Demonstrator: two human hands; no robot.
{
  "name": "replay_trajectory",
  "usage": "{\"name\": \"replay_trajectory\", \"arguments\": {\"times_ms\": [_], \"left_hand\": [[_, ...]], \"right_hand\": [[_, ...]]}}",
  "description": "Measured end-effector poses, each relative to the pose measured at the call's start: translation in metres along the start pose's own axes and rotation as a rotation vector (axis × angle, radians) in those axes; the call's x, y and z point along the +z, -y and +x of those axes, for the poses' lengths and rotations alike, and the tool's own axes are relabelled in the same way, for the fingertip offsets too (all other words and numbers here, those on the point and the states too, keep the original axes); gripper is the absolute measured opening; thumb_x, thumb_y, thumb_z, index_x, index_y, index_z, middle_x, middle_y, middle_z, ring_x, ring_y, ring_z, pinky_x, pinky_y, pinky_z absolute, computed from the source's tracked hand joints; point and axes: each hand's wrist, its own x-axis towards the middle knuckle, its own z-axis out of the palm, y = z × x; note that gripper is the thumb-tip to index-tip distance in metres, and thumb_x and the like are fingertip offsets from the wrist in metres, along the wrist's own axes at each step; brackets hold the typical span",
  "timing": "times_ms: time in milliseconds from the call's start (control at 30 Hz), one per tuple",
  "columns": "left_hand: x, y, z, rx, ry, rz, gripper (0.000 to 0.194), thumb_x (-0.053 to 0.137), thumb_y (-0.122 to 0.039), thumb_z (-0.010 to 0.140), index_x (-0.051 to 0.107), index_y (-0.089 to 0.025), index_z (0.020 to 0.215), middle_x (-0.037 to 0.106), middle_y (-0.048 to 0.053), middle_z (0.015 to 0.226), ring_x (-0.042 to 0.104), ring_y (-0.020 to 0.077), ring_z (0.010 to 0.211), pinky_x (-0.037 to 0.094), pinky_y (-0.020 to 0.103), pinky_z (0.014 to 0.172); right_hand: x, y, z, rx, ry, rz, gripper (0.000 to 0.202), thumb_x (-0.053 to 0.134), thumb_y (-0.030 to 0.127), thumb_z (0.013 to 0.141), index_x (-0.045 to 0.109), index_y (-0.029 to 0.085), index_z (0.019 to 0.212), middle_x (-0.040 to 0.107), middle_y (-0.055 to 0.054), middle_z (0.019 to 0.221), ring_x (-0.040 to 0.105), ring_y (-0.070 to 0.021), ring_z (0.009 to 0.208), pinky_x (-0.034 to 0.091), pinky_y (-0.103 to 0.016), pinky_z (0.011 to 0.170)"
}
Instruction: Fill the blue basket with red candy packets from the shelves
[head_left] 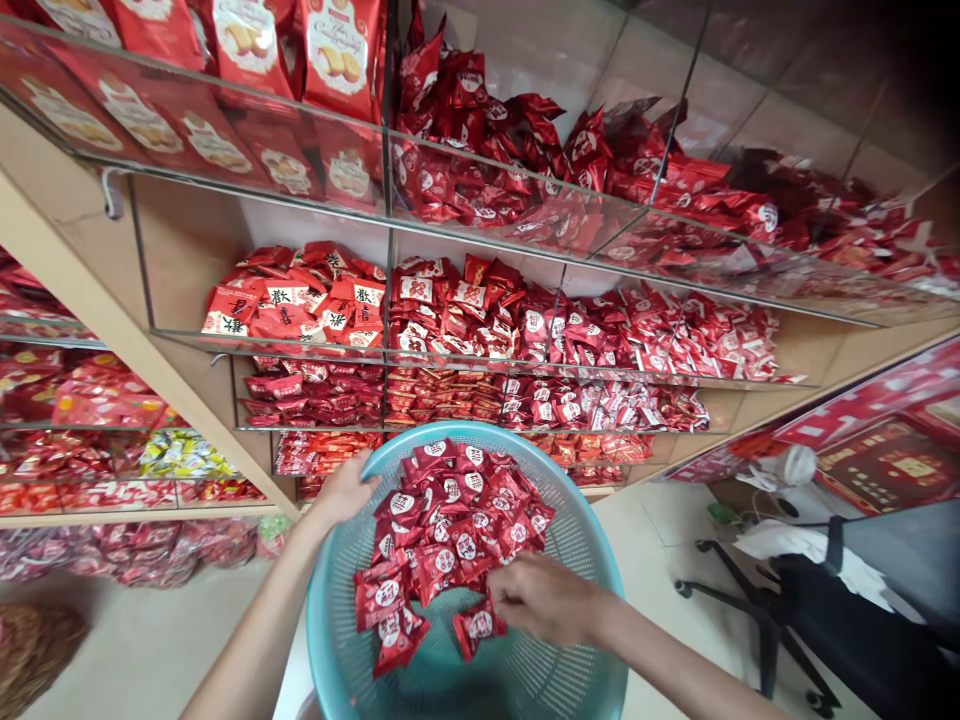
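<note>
Teal basket [330,620], one, round and perforated: at lower centre, before the shelving unit [112,300]. Contents: a heap of red packets [457,525] with white labels, gathered mainly toward the far side, part of the basket's bottom bare on the near side.

Left hand [351,492]: at the basket's far left rim, fingers grasping that rim.

Right hand [544,600]: inside the basket, by the near edge of the heap, fingers curled inward; whether they gripped a packet could not be told. One loose packet [476,628] lay just beside them.

Shelf stock: red bags [341,50] with pictured rolls, upper left; red wrapped pieces [289,300] with black characters, middle tier.

Floor, right: one black wheeled chair [855,620]. Floor, far left: one woven basket [37,650].
</note>
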Motion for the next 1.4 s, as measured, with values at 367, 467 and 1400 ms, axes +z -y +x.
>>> {"name": "replay_trajectory", "arguments": {"times_ms": [367,467,1400], "left_hand": [[-0.001,-0.005,-0.003,-0.010,-0.011,-0.094,0.036,0.058,-0.037,0.059,0.062,-0.018,0.089,0.071,0.002,0.085,0.064,0.0227,0.084,0.049,0.030,0.076],[0.000,-0.003,-0.003,0.001,-0.016,-0.087,0.035,0.058,-0.037,0.059,0.062,-0.019,0.088,0.071,0.002,0.084,0.064,0.0219,0.083,0.048,0.029,0.076],[0.003,0.010,0.006,0.047,0.029,0.039,0.037,0.050,-0.042,0.065,0.057,-0.019,0.093,0.069,0.003,0.089,0.063,0.0216,0.083,0.047,0.031,0.076]], "right_hand": [[0.042,0.006,0.011,-0.067,0.060,-0.247,0.028,0.051,0.023,0.078,0.055,0.018,0.106,0.067,-0.008,0.089,0.063,-0.0228,0.082,0.043,-0.029,0.065],[0.059,0.016,0.026,-0.106,0.065,-0.412,0.031,0.051,0.013,0.077,0.054,0.013,0.108,0.068,-0.008,0.078,0.065,-0.0230,0.071,0.044,-0.030,0.058],[-0.061,-0.036,0.007,0.316,-0.126,-0.174,0.036,0.052,0.044,0.072,0.058,0.015,0.092,0.065,-0.012,0.089,0.060,-0.0267,0.084,0.039,-0.030,0.062]]}}
